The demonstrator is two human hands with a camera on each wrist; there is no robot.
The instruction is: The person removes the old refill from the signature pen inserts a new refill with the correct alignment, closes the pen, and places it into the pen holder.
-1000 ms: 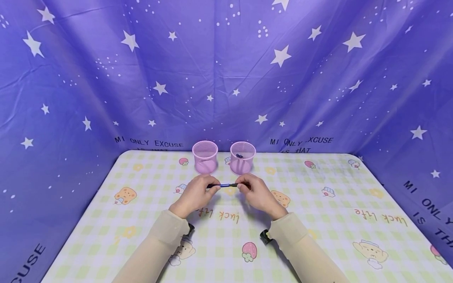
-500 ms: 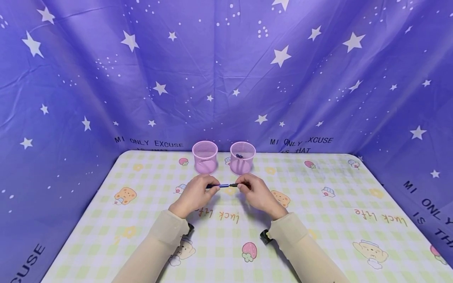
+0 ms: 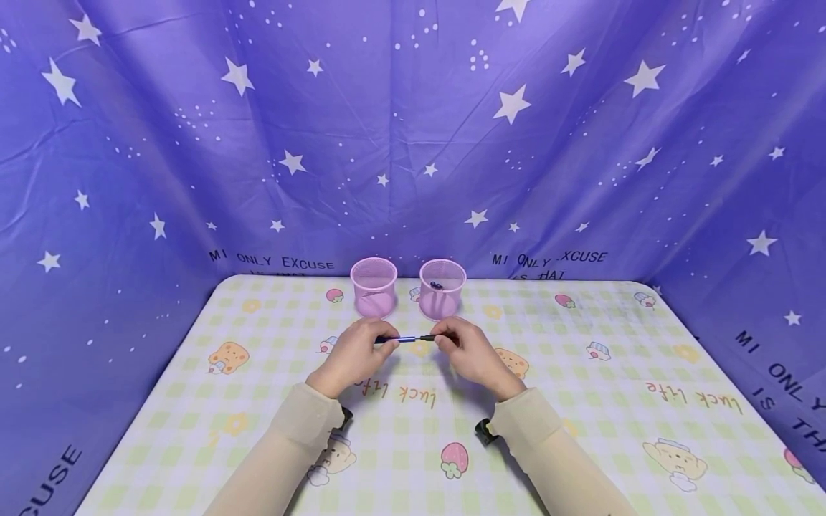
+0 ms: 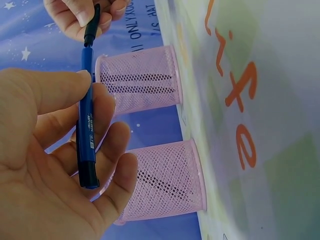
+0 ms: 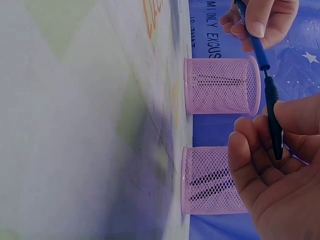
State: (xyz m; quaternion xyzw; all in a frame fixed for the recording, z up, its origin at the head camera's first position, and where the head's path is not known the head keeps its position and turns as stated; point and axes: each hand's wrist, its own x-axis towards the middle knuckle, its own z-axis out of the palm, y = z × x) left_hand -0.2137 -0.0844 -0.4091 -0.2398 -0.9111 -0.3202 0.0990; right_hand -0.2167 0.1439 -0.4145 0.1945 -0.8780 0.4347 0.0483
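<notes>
Purple starred curtain: backdrop.
Checked table: beneath both hands.
Pink mesh cups: left cup and right cup upright, near far edge; slim dark items in right one.
Left hand: thumb and fingers gripping blue pen barrel.
Right hand: pinching black front section, roughly in line with barrel, above table, before the cups.
Thin rod: bridges gap between parts. Apparently joining or parting; direction unclear. Next move likely calls for steady left grip, parts aligned.
</notes>
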